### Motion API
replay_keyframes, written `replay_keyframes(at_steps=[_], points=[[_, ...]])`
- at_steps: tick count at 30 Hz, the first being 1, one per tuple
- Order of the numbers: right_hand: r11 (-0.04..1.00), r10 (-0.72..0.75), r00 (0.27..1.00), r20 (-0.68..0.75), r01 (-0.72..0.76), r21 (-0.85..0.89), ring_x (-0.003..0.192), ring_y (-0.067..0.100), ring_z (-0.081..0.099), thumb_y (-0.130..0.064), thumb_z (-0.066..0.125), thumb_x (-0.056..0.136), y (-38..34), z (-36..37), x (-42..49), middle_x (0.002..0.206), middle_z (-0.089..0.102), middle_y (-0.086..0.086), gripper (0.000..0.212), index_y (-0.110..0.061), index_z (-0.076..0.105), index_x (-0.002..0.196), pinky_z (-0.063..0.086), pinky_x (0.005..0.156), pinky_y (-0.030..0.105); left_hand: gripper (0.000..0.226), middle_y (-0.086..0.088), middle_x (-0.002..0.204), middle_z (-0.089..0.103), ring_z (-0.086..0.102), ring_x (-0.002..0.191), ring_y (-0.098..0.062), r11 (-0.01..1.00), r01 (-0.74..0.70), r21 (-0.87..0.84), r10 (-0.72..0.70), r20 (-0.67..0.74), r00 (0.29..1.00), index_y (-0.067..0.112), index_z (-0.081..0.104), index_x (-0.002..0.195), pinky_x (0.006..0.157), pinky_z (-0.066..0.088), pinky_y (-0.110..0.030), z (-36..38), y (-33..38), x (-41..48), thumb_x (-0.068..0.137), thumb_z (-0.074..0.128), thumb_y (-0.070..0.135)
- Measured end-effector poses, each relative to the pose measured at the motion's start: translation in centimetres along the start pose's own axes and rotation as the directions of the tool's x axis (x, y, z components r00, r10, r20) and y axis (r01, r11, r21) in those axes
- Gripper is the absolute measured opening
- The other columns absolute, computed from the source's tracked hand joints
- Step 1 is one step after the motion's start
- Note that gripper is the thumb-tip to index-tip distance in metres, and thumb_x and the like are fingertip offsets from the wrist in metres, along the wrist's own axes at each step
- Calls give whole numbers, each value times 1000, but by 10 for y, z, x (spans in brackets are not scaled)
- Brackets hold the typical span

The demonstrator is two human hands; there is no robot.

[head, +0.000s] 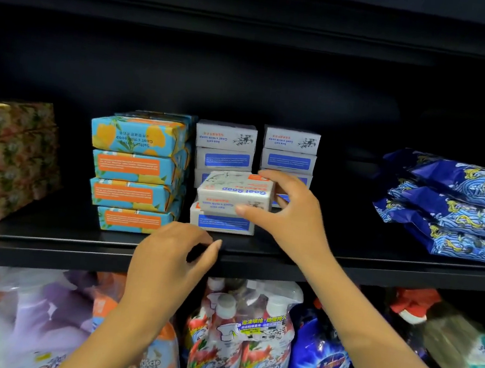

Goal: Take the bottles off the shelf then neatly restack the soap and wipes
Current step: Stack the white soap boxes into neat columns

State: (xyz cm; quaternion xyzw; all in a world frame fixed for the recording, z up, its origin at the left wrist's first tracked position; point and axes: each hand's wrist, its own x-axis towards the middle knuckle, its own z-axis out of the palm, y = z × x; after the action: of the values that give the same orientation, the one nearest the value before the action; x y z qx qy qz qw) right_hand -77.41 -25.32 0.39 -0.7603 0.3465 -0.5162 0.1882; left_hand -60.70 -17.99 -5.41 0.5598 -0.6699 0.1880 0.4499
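Goat Soap box [234, 193] is in the right hand [292, 216]: thumb on the lower front edge, index finger hooked over the top rear corner, other fingers curled at the box's right end. Firm pinch, box slightly tilted, print upside down to camera. It's at the front centre of the shelf [47, 240], directly over a lone white box [221, 222] lying flat at the shelf front. Cannot tell if the two touch or sit just apart.

Other side: left hand [166, 260] holds nothing. Fingers loosely curled, thumb out, hanging in front of the shelf lip, below and left of the held box, not touching any stock.

Behind the held box: left white stack [224, 148] and right white stack [289, 153], same goat's milk soap, side by side with a gap between. Lower boxes of both are partly hidden by box and hand.

Just beside those on the left: blue-and-orange soap stack [138, 172], four boxes high at the front, bottom one shifted a bit right, more boxes behind. Far left, well apart: pink-and-green packs [8, 157], four high, blurred. Far right: dark blue wipes packs [456, 208], three in view, piled loosely and overlapping.

Lower shelf: spray bottles [242, 335] bundled in clear wrap under the hands, blue bottle [318, 356] to their right, purple refill bags [50, 298] on the left, blurred.
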Motion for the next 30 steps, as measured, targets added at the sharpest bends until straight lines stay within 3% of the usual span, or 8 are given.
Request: replay_keyframes(at_steps=[3,10,15,18,22,24,26,30], points=[[999,-18,998,56,21,-44,101,8,56,-32,81,69,3,13,6,108,60,-4,45,-23,59,108,52,85,30,35,8,74,67,63,70,-17,1000,15,-2,-15,23,1000,20,69,75,57,50,-34,-1,-2,1,84,48,46],[896,-128,992,9,119,-428,115,10,42,-39,67,83,4,21,11,121,49,-2,48,-20,57,126,34,92,18,35,12,74,66,61,73,-11,999,29,-33,-28,26,999,23,68,74,58,51,-31,-3,5,1,81,50,53],[891,-162,986,42,165,-423,115,11,46,-41,64,85,7,15,12,122,54,-3,46,-19,58,125,36,94,21,37,15,73,64,58,74,-8,1000,17,-23,-14,129,992,27,67,74,60,40,-16,0,9,7,80,47,57],[912,-214,971,-104,160,-378,110,17,54,-34,66,85,11,-8,21,116,61,3,37,-12,65,115,40,92,23,39,15,73,63,57,75,-8,999,19,-31,-13,185,983,28,66,74,60,41,-19,6,11,14,79,43,59],[871,-233,941,-244,90,-483,112,21,48,-25,68,85,23,-37,48,115,57,8,36,-6,61,114,37,91,23,41,14,73,64,57,75,-9,1000,25,-10,-23,184,983,28,66,72,60,44,-26,13,18,19,78,41,60],[816,-173,962,-212,20,-577,116,25,45,-24,66,86,29,-43,64,119,55,12,37,-2,58,114,37,96,30,39,14,71,63,58,73,-8,999,40,19,-42,160,986,29,66,69,57,43,-24,15,20,20,77,42,59],[772,-169,978,-122,55,-633,119,29,46,-23,65,87,33,-43,76,125,54,14,41,1,56,119,37,101,34,37,15,70,63,58,72,-9,999,46,22,-49,139,989,29,65,68,55,43,-25,16,20,19,77,43,57],[723,-80,996,-25,41,-690,102,29,58,-25,60,91,39,-37,87,114,61,18,44,3,53,124,42,82,28,34,17,72,63,58,74,-6,999,45,4,-46,128,991,31,64,69,57,43,-24,16,19,18,78,44,57]])
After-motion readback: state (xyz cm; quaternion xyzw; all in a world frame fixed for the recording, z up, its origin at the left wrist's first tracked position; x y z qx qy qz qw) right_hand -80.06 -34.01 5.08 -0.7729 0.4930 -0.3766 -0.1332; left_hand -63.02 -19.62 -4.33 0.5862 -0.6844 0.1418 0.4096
